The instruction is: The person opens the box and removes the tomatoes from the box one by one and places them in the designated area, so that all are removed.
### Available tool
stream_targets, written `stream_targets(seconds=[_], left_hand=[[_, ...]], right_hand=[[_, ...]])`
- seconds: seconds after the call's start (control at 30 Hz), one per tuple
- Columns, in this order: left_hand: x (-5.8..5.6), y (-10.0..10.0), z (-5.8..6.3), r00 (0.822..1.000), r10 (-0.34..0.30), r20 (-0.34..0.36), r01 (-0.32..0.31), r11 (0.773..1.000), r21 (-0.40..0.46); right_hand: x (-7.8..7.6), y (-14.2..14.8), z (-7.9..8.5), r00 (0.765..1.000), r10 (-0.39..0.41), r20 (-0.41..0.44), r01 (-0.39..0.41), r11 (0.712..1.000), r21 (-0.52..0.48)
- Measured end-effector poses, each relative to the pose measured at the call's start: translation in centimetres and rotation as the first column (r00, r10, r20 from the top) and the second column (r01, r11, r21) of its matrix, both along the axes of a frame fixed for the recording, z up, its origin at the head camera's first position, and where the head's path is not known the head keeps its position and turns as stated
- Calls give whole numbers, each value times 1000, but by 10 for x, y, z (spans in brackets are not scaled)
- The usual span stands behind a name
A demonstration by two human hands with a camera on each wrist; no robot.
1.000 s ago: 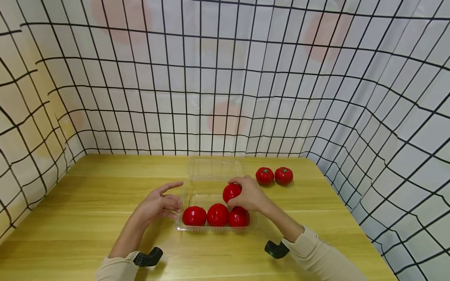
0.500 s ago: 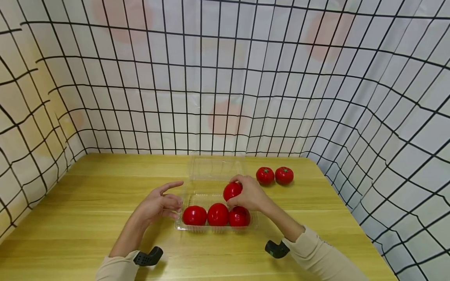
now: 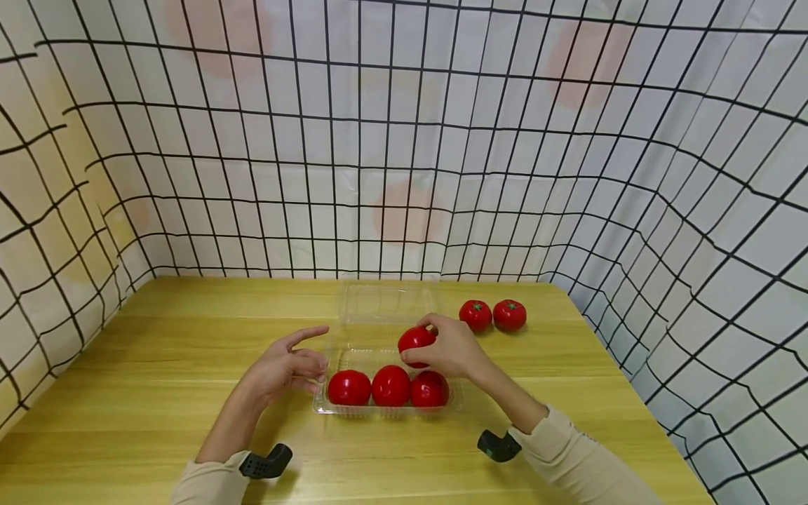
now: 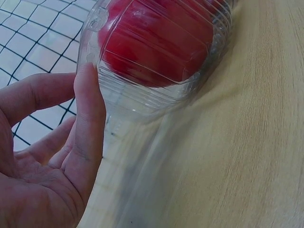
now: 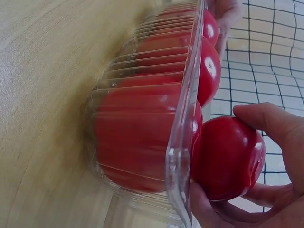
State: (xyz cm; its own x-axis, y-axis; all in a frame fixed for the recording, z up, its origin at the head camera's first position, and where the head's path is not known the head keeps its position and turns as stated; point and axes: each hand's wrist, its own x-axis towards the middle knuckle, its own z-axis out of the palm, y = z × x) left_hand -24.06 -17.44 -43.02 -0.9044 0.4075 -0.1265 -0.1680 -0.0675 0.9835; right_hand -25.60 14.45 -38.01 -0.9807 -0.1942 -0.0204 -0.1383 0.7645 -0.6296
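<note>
A clear plastic clamshell container (image 3: 323, 408) stands on the table, its lid (image 3: 388, 305) folded back behind it. Three red tomatoes (image 3: 349, 388) sit in a row along its near side. My right hand (image 3: 451, 348) grips another tomato (image 3: 416, 343) between thumb and fingers, over the far right part of the container. In the right wrist view this held tomato (image 5: 228, 159) shows just above the rim. My left hand (image 3: 287, 365) is at the container's left end, where its fingertips (image 4: 88, 78) pinch the rim in the left wrist view.
Two tomatoes with green stems (image 3: 492, 316) stand side by side at the back right of the wooden table (image 3: 189, 337). A white cloth with a black grid (image 3: 353, 140) walls the table at the back and sides. Each wrist wears a black device (image 3: 266, 463).
The right hand has turned the held tomato a little and shifted its fingers on it, over the same spot. The left hand and the container have stayed where they were.
</note>
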Motion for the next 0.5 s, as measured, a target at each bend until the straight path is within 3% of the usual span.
stream_targets(seconds=[0.5], left_hand=[[-1, -1, -1, 1000, 0, 3, 0, 1000, -8]], right_hand=[[-3, 1, 1, 1000, 30, -2, -31, 996, -86]])
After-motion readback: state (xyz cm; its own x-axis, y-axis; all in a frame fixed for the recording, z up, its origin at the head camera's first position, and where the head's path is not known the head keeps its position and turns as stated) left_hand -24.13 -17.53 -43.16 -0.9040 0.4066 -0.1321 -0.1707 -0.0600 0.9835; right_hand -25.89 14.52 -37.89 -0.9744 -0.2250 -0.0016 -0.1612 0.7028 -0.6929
